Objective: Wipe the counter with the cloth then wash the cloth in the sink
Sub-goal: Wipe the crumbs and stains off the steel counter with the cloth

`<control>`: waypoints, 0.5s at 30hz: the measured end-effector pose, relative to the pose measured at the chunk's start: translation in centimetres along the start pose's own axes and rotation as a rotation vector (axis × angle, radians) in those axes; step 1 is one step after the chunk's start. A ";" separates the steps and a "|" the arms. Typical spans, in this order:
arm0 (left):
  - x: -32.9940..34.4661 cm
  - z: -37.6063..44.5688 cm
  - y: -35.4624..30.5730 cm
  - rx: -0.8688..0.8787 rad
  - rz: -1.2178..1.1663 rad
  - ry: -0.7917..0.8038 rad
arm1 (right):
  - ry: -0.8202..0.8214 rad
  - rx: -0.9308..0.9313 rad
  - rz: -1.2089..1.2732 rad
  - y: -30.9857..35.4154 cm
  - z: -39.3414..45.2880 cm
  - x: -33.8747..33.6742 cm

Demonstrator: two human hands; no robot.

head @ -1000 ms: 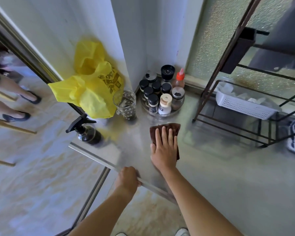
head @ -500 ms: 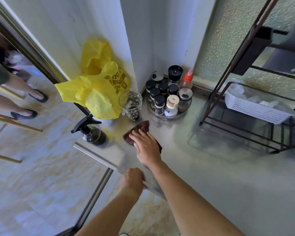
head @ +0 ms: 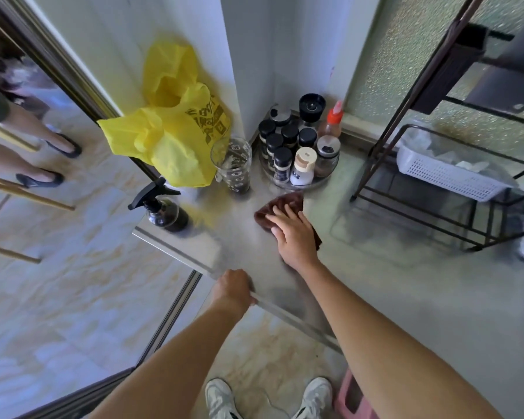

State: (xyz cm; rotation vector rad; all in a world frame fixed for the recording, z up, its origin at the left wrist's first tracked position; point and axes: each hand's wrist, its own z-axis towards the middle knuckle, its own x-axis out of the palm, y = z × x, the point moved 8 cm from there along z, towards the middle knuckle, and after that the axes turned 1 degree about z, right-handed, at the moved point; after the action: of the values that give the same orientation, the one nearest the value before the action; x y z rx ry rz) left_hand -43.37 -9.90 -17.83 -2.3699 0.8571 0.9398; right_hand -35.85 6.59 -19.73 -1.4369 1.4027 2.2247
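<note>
A brown cloth (head: pixel 280 205) lies flat on the grey steel counter (head: pixel 406 291), just in front of the spice turntable. My right hand (head: pixel 294 234) presses on the cloth with straight, spread fingers and covers most of it. My left hand (head: pixel 233 287) grips the counter's front metal edge, fingers curled over the rim. No sink is in view.
Behind the cloth stand a round tray of spice jars (head: pixel 297 152), a glass jar (head: pixel 233 166), a yellow plastic bag (head: pixel 170 131) and a dark spray bottle (head: pixel 161 208). A black wire rack (head: pixel 436 192) with a white basket (head: pixel 448 173) stands at the right. A person's legs (head: pixel 28 140) stand at the far left.
My right hand slid the cloth left toward the glass jar, then back right and nearer the spice tray. My left hand kept its grip on the counter edge.
</note>
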 end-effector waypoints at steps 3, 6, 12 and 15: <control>-0.1 0.2 0.1 0.000 -0.023 -0.010 | 0.012 -0.026 0.026 2.1 -0.9 1.9; -0.1 -0.1 0.1 0.016 -0.036 -0.029 | 0.090 -0.112 0.060 4.4 -2.9 2.6; -0.3 -1.0 0.1 0.028 0.007 -0.062 | 0.337 -0.298 -0.076 4.2 -11.6 1.7; 0.3 -1.1 -0.1 0.093 0.115 -0.068 | 0.187 -0.208 -0.240 -2.4 -13.6 -4.3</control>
State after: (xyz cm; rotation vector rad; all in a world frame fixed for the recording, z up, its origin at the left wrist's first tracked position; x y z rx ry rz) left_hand -42.64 -10.60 -17.29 -2.2175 0.9969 0.9963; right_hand -23.51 -0.91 -19.36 -1.8148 1.0010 2.1810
